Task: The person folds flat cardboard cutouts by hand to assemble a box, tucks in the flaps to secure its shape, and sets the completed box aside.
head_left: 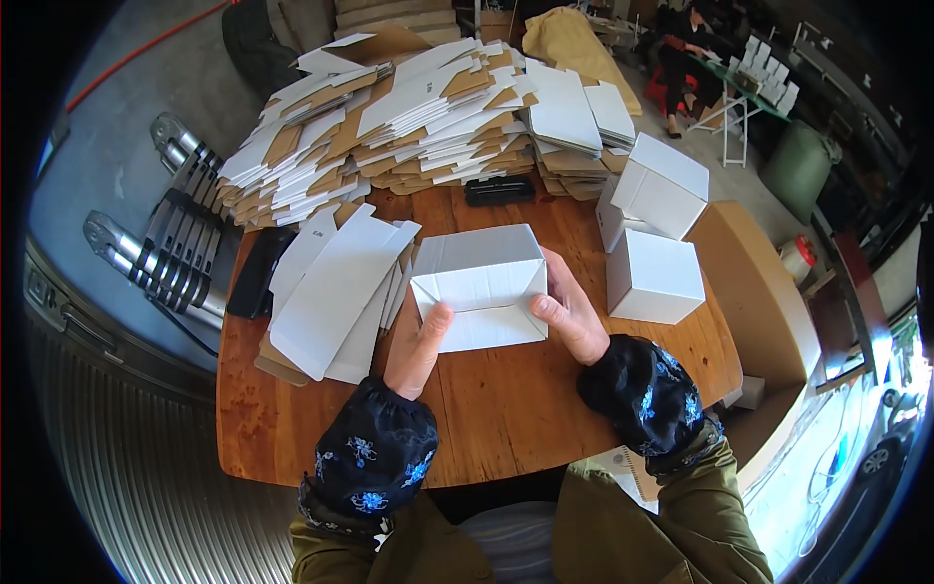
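Note:
A white cardboard box (pixel 477 268) is held between my two hands above the wooden table (pixel 506 414). Its near face shows folded flaps with a seam. My left hand (pixel 418 341) grips the box's left side, thumb on the near face. On the right side my right hand (pixel 572 316) holds it the same way, thumb near the corner. The other fingers are mostly hidden by the box. Flat unfolded white cartons (pixel 336 282) lie just left of my left hand. To the right of my right hand, a formed white box (pixel 655 277) sits on the table.
A large pile of flat cartons (pixel 428 107) covers the table's back. Another white box (pixel 662 185) leans at the back right. A black case (pixel 499 191) and a black object (pixel 258 273) lie there too. A big brown carton (pixel 754 292) stands right; a person (pixel 681 63) sits farther off.

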Motion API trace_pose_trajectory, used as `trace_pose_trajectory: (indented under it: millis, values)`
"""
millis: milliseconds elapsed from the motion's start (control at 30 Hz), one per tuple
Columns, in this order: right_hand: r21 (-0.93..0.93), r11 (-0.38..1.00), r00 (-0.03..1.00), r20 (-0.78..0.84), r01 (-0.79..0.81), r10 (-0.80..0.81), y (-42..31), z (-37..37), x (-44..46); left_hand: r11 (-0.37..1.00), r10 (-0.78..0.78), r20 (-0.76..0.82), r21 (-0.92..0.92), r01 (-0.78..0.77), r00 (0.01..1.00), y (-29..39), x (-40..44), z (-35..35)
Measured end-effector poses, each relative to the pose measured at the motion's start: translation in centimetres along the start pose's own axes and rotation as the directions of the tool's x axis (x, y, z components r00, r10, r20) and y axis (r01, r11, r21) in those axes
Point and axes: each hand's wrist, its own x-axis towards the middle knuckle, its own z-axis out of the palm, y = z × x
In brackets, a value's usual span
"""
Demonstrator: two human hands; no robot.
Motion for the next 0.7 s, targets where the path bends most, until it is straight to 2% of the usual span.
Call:
trace_pose_trajectory:
  millis: [100,233,333,400,467,500,567,600,667,700]
  values:
    - [0.027,0.999,1.000,-0.002,0.020,-0.020,-0.2,0.0,0.0,0.996,0.026,-0.003,0.084,-0.026,1.000,-0.3,-0.1,-0.3]
    - [0.011,0.998,0.998,-0.018,0.065,-0.065,-0.5,-0.4,-0.2,0.995,0.062,0.021,0.073,-0.063,0.998,-0.3,0.0,-0.3]
    - [-0.156,0.977,0.986,-0.063,0.143,-0.155,-1.8,-0.9,-0.8,0.989,0.148,0.054,0.014,-0.149,0.987,-0.1,0.9,0.2]
    - [-0.243,0.955,0.968,-0.143,0.170,-0.208,-3.6,-1.1,-1.9,0.994,0.106,0.042,0.015,-0.107,0.993,0.4,0.4,0.4]
    - [-0.493,0.809,0.879,-0.164,0.319,-0.447,-3.2,-3.3,-3.3,0.997,0.078,0.065,0.022,-0.080,0.995,0.2,0.4,0.1]
    - [-0.684,0.655,0.808,-0.163,0.321,-0.566,-4.3,-4.1,-4.3,0.993,0.102,0.079,0.057,-0.107,0.992,0.3,0.3,0.1]
    - [-0.863,0.439,0.643,-0.191,0.250,-0.742,-5.6,-6.5,-6.0,0.990,0.095,0.099,0.095,-0.105,0.991,0.4,0.3,0.3]
    - [-0.886,0.413,0.547,-0.243,0.211,-0.801,-5.8,-8.0,-6.7,0.984,0.093,0.108,0.141,-0.107,0.990,0.6,0.2,0.4]
    - [-0.915,0.393,0.437,-0.319,0.088,-0.841,-7.0,-10.9,-8.8,0.990,0.080,0.138,0.108,-0.095,0.987,0.2,0.3,0.2]
    - [-0.903,0.427,0.368,-0.412,-0.043,-0.834,-7.0,-12.7,-9.9,0.992,0.074,0.153,0.091,-0.089,0.985,0.0,0.3,0.1]
